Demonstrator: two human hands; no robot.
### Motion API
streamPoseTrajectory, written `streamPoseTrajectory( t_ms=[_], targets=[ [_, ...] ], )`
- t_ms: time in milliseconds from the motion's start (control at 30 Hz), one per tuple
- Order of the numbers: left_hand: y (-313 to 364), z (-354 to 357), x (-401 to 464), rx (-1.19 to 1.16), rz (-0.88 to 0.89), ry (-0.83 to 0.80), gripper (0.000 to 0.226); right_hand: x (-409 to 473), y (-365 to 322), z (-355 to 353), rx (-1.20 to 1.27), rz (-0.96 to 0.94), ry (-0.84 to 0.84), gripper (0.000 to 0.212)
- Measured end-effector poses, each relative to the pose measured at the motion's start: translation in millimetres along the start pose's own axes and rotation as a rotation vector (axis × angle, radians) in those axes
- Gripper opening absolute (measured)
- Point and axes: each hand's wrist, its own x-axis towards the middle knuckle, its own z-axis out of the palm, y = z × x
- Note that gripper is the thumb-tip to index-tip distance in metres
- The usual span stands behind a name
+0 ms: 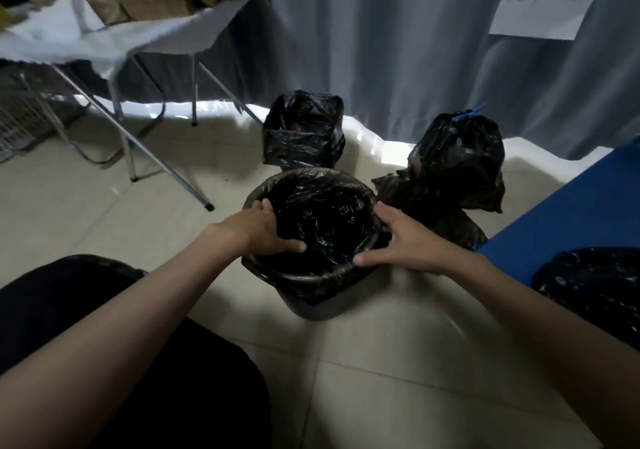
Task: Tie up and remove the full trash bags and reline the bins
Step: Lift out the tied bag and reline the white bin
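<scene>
Black liner (322,220) already drapes the near bin (311,304) on the floor; left hand (265,232) and right hand (403,240) press its rim, fingers spread. One tied bag (457,157) stands behind; relining looks nearly finished.

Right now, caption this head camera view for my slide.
Both hands, left hand and right hand, fit a black liner over the bin's rim; tied bag behind.
</scene>
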Motion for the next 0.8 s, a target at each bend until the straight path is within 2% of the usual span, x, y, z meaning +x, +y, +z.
streamPoseTrajectory(
  t_ms=[67,133,233,400,567,700,800],
  targets=[
    [-10.0,-4.7,-9.1,0.030,-0.036,-0.115,0.132,5.1,-7.1,12.5,-0.113,-0.025,-0.092,0.129],
    [-19.9,-6.5,-14.1,0.098,-0.083,-0.178,0.140,13.4,-12.5,22.1,-0.226,-0.027,-0.097,0.134],
    [-32.2,-2.8,-15.1,0.130,-0.110,-0.177,0.141,26.2,-19.5,24.3,-0.290,-0.006,-0.091,0.128],
    [-48.3,1.9,-10.6,0.091,-0.085,-0.080,0.131,45.0,-22.3,22.9,-0.344,-0.036,-0.078,0.127],
    [-60.4,7.6,-4.7,0.060,-0.058,-0.078,0.149,63.3,-29.5,17.2,-0.370,-0.081,-0.057,0.110],
    [-73.3,11.9,0.2,0.035,-0.020,-0.005,0.158,75.1,-32.1,18.2,-0.420,-0.112,-0.082,0.095],
    [-80.1,12.6,10.8,0.136,-0.001,0.072,0.142,89.1,-32.3,21.8,-0.415,-0.087,-0.090,0.092]
  ],
)
